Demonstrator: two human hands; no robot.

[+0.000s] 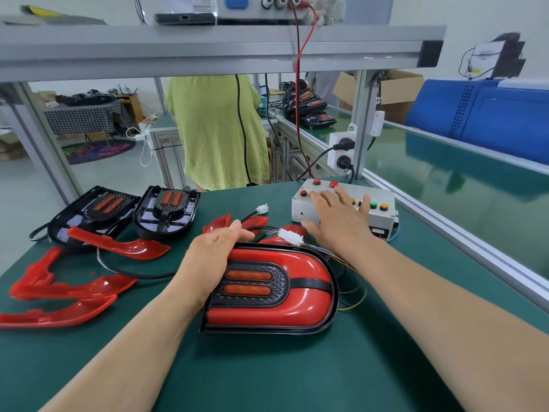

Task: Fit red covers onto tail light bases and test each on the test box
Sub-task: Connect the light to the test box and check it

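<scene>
From my remote seat I see my left hand [214,257] curled over the near-left edge of the tail light [276,292], thumb along its far rim and fingers wrapped round the side, gripping it flat on the green mat [267,376]. Its red cover is seated on the black base, which spreads out to the right of that hand and lies below my right forearm. My right hand [338,221] is flat and spread, fingers straight, holding nothing and lying on the top of the test box [383,194]. Its fingertips reach among the red buttons [316,182] at the far end, but I cannot tell whether any button is pressed. Just left of the right thumb sits the white connector [292,237], with thin coloured wires trailing under the wrist. Beyond the left hand, up and to its left, lie two uncovered bases [167,209]. Loose red covers [68,286] are scattered further left of it. Past both hands, a person [217,129] in a green shirt stands behind the bench.
</scene>
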